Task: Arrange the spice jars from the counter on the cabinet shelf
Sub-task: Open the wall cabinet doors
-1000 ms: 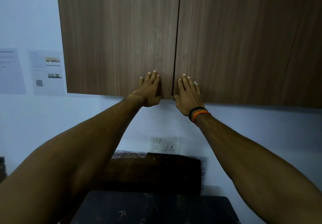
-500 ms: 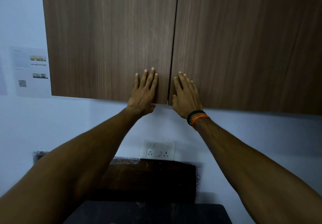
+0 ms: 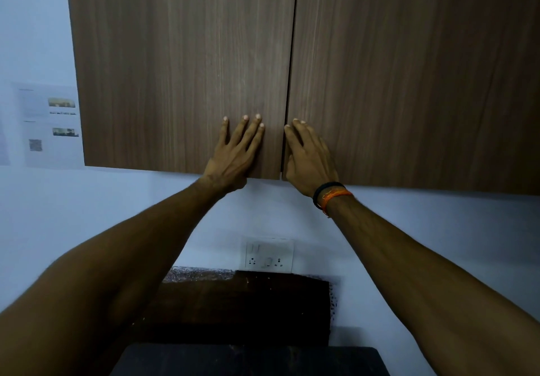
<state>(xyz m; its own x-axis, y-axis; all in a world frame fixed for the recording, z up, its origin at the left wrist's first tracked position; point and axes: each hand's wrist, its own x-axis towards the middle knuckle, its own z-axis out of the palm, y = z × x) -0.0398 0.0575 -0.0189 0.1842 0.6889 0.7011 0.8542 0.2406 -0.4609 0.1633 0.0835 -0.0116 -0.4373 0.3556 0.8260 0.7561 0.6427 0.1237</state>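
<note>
Closed wall cabinet [image 3: 181, 68], left hand [image 3: 233, 156], right hand [image 3: 309, 159] flat on doors, fingers [image 3: 248, 133] released.

I see both forearms bare with no sleeves, and on my right wrist [image 3: 331, 200], right of frame centre, a black band [image 3: 325, 190] beside an orange thread bracelet [image 3: 336, 197].

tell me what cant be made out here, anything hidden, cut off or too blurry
- Head view: shelf and any jars, hidden behind the shut left door and right door.
- Head view: counter, cut by the bottom edge and both arms.
- Head view: paper on the wall, print too blurred.
- Head view: right hand fingertips, hidden at the door gap.
</note>
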